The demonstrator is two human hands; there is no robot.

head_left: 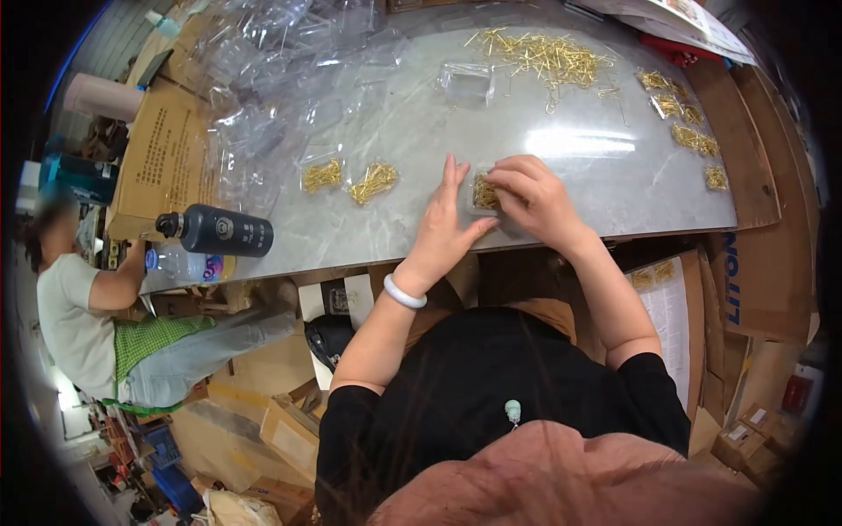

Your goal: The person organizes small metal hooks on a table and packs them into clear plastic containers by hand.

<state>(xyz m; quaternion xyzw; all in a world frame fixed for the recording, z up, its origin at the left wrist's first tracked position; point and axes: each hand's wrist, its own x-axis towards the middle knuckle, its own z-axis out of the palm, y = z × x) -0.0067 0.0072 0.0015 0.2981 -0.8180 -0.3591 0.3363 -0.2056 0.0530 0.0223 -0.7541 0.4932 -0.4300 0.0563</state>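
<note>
A small clear box (483, 195) holding gold-coloured hooks sits near the table's front edge, between my two hands. The fingers of my right hand (531, 197) are bent together over its right side and touch the hooks; whether they pinch one is hidden. To the left of the box, my left hand (445, 221) stands with its thumb apart from its raised fingers and nothing in it. A pile of loose gold hooks (561, 61) lies at the back of the table, with an open clear box (467, 83) to its left.
Filled boxes (374, 182) stand left of my hands, others (695, 138) at the right edge. Empty clear boxes (254, 88) heap up at the left, near a dark bottle (226, 231) and a carton (162, 158). Another person (79, 307) sits at the far left.
</note>
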